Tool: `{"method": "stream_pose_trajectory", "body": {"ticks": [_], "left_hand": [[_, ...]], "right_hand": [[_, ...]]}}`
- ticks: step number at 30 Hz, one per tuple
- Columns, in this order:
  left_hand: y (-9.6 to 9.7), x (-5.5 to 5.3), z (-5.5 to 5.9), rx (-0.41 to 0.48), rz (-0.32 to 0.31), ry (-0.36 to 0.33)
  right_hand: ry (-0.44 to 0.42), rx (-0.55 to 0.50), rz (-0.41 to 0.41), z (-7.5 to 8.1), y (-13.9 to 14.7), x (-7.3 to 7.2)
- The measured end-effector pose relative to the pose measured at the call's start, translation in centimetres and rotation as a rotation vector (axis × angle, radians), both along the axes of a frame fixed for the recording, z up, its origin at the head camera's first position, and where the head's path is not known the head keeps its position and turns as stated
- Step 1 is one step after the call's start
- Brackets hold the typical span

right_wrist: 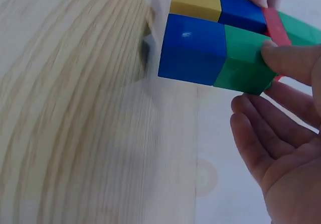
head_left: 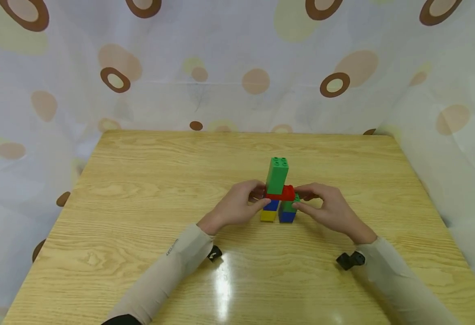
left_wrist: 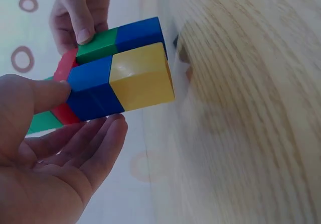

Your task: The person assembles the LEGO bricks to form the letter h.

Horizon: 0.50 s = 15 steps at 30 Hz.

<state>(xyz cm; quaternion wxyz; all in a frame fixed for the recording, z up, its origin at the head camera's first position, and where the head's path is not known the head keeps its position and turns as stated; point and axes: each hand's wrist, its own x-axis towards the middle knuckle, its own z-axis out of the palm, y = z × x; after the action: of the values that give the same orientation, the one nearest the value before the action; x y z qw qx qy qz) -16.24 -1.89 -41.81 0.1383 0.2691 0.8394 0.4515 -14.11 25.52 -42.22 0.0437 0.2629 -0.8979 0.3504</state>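
A build of toy bricks stands upright at mid-table in the head view. Its red brick (head_left: pixel 288 193) bridges two legs: a blue brick (head_left: pixel 272 206) over a yellow brick (head_left: pixel 267 216), and a green brick (head_left: pixel 287 206) over another blue brick (head_left: pixel 287 217). A tall green column (head_left: pixel 277 176) rises from the red one's left part. My left hand (head_left: pixel 239 203) holds the build from the left, thumb where red meets blue. From the right, my right hand (head_left: pixel 327 207) pinches the green brick, its thumb on that face in the right wrist view. The legs' bottoms are close to the tabletop.
The wooden table (head_left: pixel 160 180) extends around both hands, its far edge meeting a patterned cloth backdrop (head_left: pixel 229 58). More cloth covers the sides. A black wrist device (head_left: pixel 350 260) is by the right sleeve, and a similar one (head_left: pixel 215 253) by the left sleeve.
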Motion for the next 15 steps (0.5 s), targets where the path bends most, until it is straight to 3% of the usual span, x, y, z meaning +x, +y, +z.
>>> {"method": "stream_pose_trajectory", "body": {"ticks": [5, 10, 15], "left_hand": [[-1.3, 0.3, 0.3, -0.023, 0.075, -0.050], [-2.1, 0.3, 0.3, -0.027, 0.175, -0.087], [-2.5, 0.1, -0.2, -0.055, 0.272, -0.072]], "right_hand": [[-0.167, -0.033, -0.026, 0.6, -1.8, -0.3], [-0.198, -0.008, -0.050, 0.7, -4.0, -1.1], [-0.220, 0.020, -0.064, 0.2, -5.8, -1.9]]}}
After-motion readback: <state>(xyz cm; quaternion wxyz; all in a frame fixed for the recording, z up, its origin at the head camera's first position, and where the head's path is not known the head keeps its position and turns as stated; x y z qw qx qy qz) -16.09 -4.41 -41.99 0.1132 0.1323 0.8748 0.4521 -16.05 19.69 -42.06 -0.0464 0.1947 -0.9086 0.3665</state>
